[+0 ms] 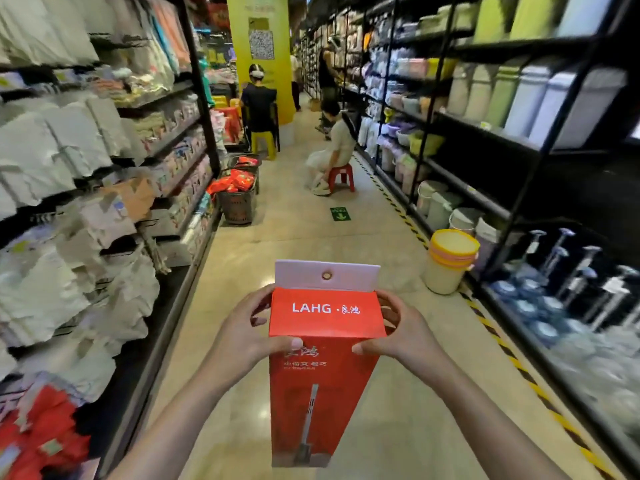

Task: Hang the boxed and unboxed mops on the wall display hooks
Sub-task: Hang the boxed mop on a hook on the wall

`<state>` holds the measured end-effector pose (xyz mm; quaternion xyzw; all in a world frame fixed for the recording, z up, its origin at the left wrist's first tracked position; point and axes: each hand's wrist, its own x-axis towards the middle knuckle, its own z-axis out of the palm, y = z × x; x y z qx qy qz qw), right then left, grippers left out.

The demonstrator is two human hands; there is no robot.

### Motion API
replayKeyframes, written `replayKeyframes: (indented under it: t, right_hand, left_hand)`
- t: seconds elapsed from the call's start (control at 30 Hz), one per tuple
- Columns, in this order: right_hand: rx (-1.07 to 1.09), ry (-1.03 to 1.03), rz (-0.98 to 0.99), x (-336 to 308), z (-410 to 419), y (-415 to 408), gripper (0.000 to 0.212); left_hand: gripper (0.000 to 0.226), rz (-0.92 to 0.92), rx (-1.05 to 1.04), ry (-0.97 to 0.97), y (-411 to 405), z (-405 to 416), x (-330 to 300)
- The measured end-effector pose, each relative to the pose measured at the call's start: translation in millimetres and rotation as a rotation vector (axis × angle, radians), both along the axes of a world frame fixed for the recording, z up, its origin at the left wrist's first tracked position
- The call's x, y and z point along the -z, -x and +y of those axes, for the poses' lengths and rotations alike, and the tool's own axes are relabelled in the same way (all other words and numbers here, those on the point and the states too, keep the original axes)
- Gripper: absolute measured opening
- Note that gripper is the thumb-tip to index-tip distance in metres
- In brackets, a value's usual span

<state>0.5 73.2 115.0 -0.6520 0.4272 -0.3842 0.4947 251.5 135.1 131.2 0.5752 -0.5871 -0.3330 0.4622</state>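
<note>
1. Boxed mop (323,368): red carton with a white hang tab (327,275) and punched hole at the top. It was held upright in mid-air over the aisle floor (298,237), resting on nothing, between the two shelf runs.
2. Left hand (247,336): grip clamped on the carton's left upper edge, thumb across the front face, fingers curled behind.
3. Right hand (398,332): grip likewise clamped on the right upper edge, thumb on the front, fingers wrapped round the back.
4. Display hooks: none could be made out in this view; the carton was not yet hung.
5. Risk, judged: both holds sat high on the carton, so the long lower end could swing and strike shelving during the turn toward the wall.
6. Risk, judged: the tab was thin card; a hook missed or forced at an angle could tear the hole.
7. Right shelving (519,140): bins and buckets, with blurred blue-grey stock along its lower edge.
8. Stacked bucket (450,261): stood on the floor against the right shelf's foot, near the carton's path.
9. Left shelving (69,150): packed textiles.
10. Basket (237,199) of red packs at the left shelf's foot, further along.
11. Persons seated on stools (341,176) further down the aisle, well apart.
</note>
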Motion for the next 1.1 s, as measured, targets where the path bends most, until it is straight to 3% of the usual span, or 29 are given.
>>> replayKeyframes:
  t: [0.37, 0.6, 1.1]
  right_hand:
    - [0.335, 0.025, 0.031, -5.8, -103.1, 137.3, 0.092]
    - [0.494, 0.016, 0.102, -3.8, -210.5, 178.9, 0.086]
    - [0.774, 0.056, 0.154, -30.8, -425.7, 265.7, 0.086]
  left_hand:
    - [0.077, 0.034, 0.315, -0.046, 130.2, -181.2, -10.4]
    - [0.097, 0.026, 0.439, -0.056, 178.5, -329.3, -0.9]
    - [0.078, 0.017, 0.732, 0.02, 286.9, -614.7, -21.7]
